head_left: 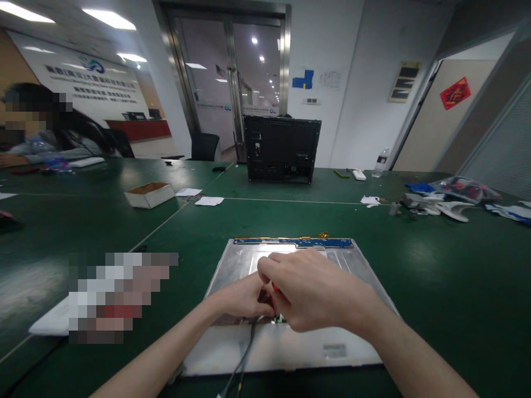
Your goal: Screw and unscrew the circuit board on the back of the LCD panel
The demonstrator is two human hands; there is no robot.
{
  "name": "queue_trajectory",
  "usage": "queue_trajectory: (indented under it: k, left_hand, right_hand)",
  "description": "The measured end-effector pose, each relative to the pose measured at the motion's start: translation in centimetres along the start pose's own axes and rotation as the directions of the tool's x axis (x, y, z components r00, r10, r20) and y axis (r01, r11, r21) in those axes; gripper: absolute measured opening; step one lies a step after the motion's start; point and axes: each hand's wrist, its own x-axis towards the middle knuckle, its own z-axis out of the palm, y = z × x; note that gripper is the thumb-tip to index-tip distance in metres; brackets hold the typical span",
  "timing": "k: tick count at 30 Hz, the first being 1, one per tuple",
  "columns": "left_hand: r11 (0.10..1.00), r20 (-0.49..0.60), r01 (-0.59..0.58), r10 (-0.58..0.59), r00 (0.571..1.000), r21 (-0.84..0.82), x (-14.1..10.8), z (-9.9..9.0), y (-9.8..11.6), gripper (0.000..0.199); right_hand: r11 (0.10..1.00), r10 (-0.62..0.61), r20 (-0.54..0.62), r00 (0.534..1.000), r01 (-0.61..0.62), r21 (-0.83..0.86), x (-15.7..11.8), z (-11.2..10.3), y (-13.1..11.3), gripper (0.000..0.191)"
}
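Note:
A flat display panel (298, 348) lies back side up on the table, with a metal back and a pale strip along the near edge. A narrow blue circuit board (265, 241) runs along its far edge. My right hand (315, 290) is closed above the panel's middle around a red-handled tool (276, 287), of which only a bit of red shows. My left hand (249, 296) is right beside it, low over the panel, its fingers curled together; what they hold is hidden. A bit of green circuit board (279, 318) shows beneath the hands. Dark cables (249, 345) run from there over the near edge.
A black monitor housing (283, 149) stands across the green table (435, 276). Left of it are a white open box (150, 195) and paper sheets (209, 201). A bottle (380, 162) and plastic-wrapped items (467, 188) lie right. Another person (53, 127) sits far left.

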Motion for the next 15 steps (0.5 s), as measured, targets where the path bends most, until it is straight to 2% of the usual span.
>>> queue_trajectory:
  k: [5, 9, 12, 15]
  left_hand:
    - [0.997, 0.033, -0.036, 0.038, 0.999, -0.062, -0.13, -0.24, 0.69, 0.008]
    - [0.995, 0.044, -0.062, 0.065, 0.997, -0.080, -0.02, -0.43, 0.59, 0.010]
    - [0.998, 0.013, -0.063, 0.063, 0.998, -0.023, 0.05, -0.34, 0.24, 0.015]
    - [1.000, 0.004, -0.014, 0.014, 1.000, 0.008, -0.01, -0.14, 0.21, 0.020]
  right_hand:
    - [0.991, 0.091, -0.060, 0.994, -0.096, -0.091, 0.50, 0.65, 0.05, 0.011]
    - [0.985, 0.117, -0.082, 0.990, -0.126, -0.120, 0.44, 0.85, 0.02, 0.016]
    - [0.997, 0.038, -0.075, 0.996, -0.043, -0.068, 0.14, 0.52, 0.08, 0.011]
    - [0.998, -0.060, -0.044, 0.997, 0.060, 0.000, -0.02, 0.23, 0.15, 0.011]
